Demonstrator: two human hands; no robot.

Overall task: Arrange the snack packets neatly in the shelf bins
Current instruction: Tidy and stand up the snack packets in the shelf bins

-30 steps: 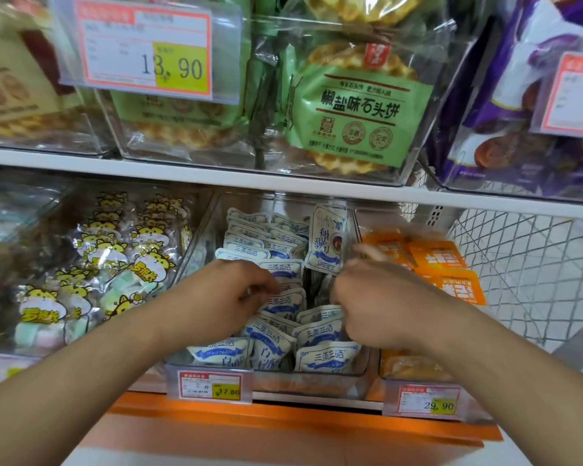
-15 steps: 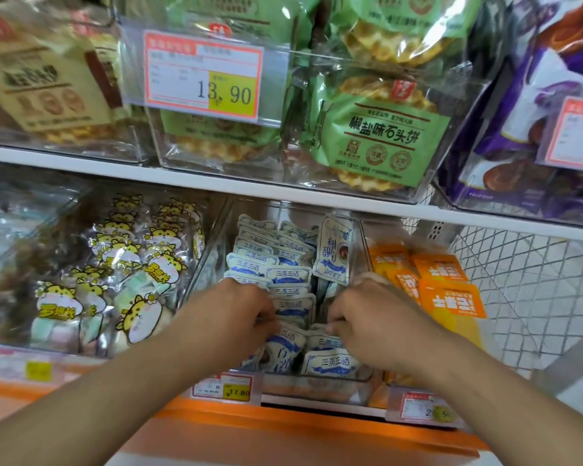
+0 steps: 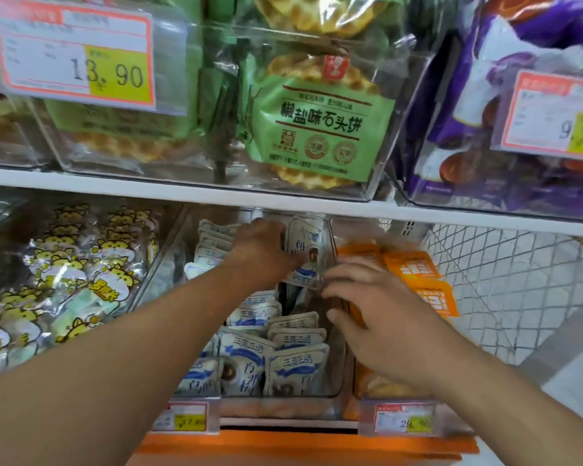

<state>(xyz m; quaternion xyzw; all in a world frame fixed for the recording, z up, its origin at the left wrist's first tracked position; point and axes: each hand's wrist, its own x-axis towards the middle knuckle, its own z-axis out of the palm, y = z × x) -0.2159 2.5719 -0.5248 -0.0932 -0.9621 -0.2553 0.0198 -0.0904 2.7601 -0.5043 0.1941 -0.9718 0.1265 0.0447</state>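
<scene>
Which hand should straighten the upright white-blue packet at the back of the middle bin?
Left, probably. The left hand is already against that upright packet deep in the bin. The right hand sits nearer the front, over the divider by the orange packets.

Two hands [image 3: 263,253], four price tags [image 3: 76,53] (two yellowed).

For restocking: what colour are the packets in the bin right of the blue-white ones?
Orange packets, best seen in the head view.

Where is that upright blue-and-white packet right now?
The upright blue-and-white packet stands at the back right of the middle clear bin on the lower shelf, between the left hand and the orange packets.
</scene>
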